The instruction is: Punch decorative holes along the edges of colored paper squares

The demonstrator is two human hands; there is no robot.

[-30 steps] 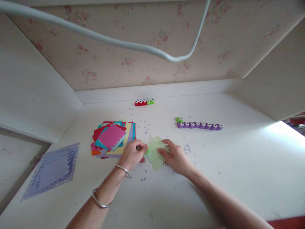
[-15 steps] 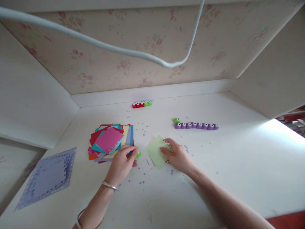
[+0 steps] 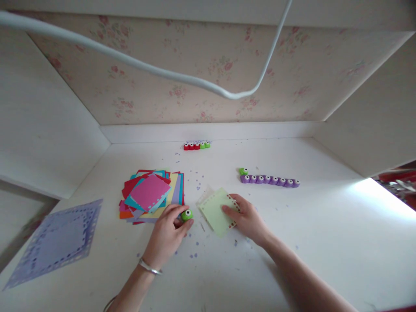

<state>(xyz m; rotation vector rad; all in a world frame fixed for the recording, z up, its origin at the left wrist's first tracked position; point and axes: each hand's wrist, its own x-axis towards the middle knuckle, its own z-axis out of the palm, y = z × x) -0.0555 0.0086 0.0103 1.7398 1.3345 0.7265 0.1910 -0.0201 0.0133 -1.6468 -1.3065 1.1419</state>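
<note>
Between the thumb and fingers of my left hand (image 3: 169,229) is a small green craft punch (image 3: 187,214) with a white top and a dark mark on it. My right hand (image 3: 248,219) pinches the right corner of a pale green paper square (image 3: 216,210), thumb on top and fingers beneath. Small punched holes line the paper's edge by those fingers. The paper and the punch are apart, a short gap between them. Just behind my left hand lies a stack of coloured paper (image 3: 151,193), a pink sheet uppermost.
Purple punches (image 3: 269,180) form a row at right, a green punch (image 3: 243,171) behind its left end. Red and green punches (image 3: 196,146) stand near the back wall. Purple sheets with punched edges (image 3: 58,242) lie at left. Paper bits dot the table. A white cable (image 3: 162,76) hangs in front.
My left hand has turned the green punch so its white top now faces up. The pale green paper, still in my right hand, shows slightly lower and to the right as the view tilts.
</note>
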